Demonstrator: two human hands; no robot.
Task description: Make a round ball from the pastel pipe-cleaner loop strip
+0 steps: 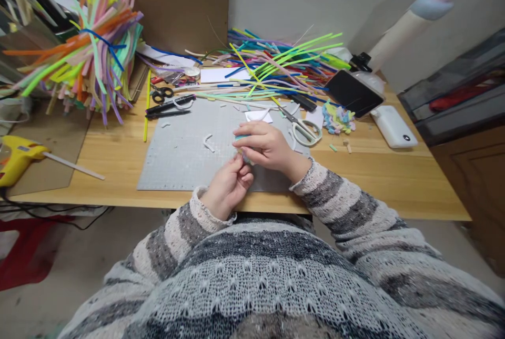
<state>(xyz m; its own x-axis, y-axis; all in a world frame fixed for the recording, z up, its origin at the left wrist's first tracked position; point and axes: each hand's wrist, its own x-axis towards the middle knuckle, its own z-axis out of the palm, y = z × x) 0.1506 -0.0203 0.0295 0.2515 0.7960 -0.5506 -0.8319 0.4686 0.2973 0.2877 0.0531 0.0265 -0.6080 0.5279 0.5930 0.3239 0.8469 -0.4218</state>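
Observation:
Both my hands meet over the near edge of a grey cutting mat point(177, 155). My right hand point(266, 144) is closed around a small pale teal and white piece point(240, 139), most of it hidden by the fingers. My left hand point(229, 184) pinches at the lower end of the same piece from below. A white paper scrap point(258, 116) lies on the mat just beyond my right hand, and small white offcuts point(208, 142) lie to the left.
White-handled scissors point(303, 131) lie right of my hands. Black scissors point(162, 94) and a black tool point(169, 106) sit at the mat's far left. Coloured foam strips point(276, 60) pile at the back, a bundle point(90, 50) at far left. A yellow glue gun point(18, 155), a phone point(353, 92) and a white box point(394, 126) sit at the sides.

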